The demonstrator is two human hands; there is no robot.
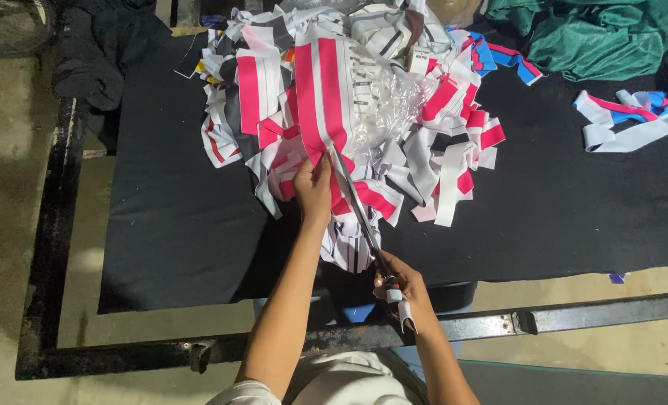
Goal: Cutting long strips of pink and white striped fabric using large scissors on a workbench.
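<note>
Listing what shows from beside the table:

- Left hand (313, 189): fingers pressed together, pinching the near edge of a pink-and-white striped cloth piece (322, 94).
- Right hand (403, 289): closed round the handles of long scissors (356, 202); the handles are mostly hidden inside the fist, with a white-wrapped part showing below it. The blades run up and away from this hand to the striped cloth, just beside the left fingertips; whether they are parted is hard to tell.
- Heap of cut strips (446, 161): white, pink and grey, spread beyond and to the right of both hands, much of it buried under itself.
- Crumpled clear plastic (386, 109): lying on the heap beyond the scissor tips.
- Black table cover (176, 217): under everything.
- Loose white, pink and blue strips (626, 120): well to the right.
- Green cloth (596, 34): far right, cut off by the top edge.
- Dark blue bin (364, 304): below the table edge between the forearms, contents hidden.
</note>
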